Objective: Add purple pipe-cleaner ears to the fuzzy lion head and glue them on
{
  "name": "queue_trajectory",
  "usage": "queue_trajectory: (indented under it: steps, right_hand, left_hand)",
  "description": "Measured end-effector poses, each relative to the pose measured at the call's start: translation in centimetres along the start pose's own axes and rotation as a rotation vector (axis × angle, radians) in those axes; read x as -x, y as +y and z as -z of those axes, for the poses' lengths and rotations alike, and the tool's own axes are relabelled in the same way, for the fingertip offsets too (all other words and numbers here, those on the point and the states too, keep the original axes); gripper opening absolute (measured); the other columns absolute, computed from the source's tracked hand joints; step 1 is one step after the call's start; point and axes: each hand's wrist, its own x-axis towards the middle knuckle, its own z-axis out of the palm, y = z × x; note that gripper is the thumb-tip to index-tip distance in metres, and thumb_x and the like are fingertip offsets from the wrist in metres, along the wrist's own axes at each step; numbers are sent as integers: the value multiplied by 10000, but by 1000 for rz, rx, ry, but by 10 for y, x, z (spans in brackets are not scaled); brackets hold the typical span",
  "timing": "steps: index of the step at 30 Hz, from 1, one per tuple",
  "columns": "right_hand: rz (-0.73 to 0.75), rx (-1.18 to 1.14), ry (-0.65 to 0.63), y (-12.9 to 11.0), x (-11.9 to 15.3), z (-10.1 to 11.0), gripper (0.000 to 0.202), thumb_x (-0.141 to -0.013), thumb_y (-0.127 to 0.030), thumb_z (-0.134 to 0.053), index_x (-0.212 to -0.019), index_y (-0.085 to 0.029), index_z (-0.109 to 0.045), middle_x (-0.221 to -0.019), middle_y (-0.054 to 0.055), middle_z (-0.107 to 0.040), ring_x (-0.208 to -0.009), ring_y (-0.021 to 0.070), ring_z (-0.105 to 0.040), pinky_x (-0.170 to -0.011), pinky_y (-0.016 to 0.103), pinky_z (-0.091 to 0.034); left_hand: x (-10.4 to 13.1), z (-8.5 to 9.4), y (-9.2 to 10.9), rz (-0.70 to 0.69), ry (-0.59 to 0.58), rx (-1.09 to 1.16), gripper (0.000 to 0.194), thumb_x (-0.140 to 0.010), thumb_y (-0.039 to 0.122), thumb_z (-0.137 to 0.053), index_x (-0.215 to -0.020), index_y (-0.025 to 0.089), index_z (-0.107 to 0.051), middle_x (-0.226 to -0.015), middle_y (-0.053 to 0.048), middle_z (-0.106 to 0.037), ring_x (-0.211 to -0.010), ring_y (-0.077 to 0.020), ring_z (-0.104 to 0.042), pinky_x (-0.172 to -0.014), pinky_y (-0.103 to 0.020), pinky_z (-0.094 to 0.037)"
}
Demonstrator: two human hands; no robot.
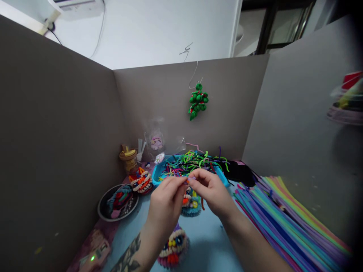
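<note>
My left hand (166, 197) and my right hand (210, 190) meet fingertip to fingertip above the blue work surface, both pinched closed. Between them a small purple piece of pipe cleaner (192, 178) shows; the fingers hide most of it. A short rust-orange pipe cleaner (202, 204) hangs just below my right hand, and I cannot tell what it joins. Behind and below the hands sits a teal fuzzy figure (191, 212) with yellow and orange parts, partly covered. Closer to me, beside my left wrist, stands another fuzzy figure (173, 247) in cream, pink and purple.
A blue tray (156, 176) of pipe cleaner scraps lies at the back. Long pipe cleaners (292, 223) cover the right side. To the left are a metal bowl (102, 211), an orange-and-cream figure (141, 182), a lidded cup (129, 160) and a pink device (99, 255). Grey panels surround everything.
</note>
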Motion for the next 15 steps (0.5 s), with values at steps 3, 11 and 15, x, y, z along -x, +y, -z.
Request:
queue_trajectory:
  steps: [3, 11, 15]
  right_hand:
    - [-16, -10, 11, -1, 0, -1, 312, -711, -454, -683, -708, -166, -565, -589, -43, -469, -524, 91, -413, -501, 219, -365]
    - [-27, 5, 18, -4, 2, -2, 283, -720, -428, -664, -705, -165, -562, -592, -36, -482, -528, 95, -423, -497, 226, -370]
    - [-39, 32, 24, -4, 3, -2, 254, -717, -404, -654, -707, -164, -572, -610, -21, -511, -571, 113, -458, -517, 234, -382]
  left_hand:
    - [2, -2, -4, -114, 22, -112, 158, -870, 103, -561, -985, 149, -658, -893, -64, -707, -824, -148, -649, -760, -231, -513]
    - [2, -4, -6, -123, 38, -99, 149, -856, 75, -566, -967, 136, -644, -869, -68, -704, -807, -145, -655, -757, -224, -520]
    - [3, -5, -7, -199, 58, -134, 216, -857, 56, -555, -1038, 133, -646, -942, -89, -709, -871, -151, -657, -818, -225, -510]
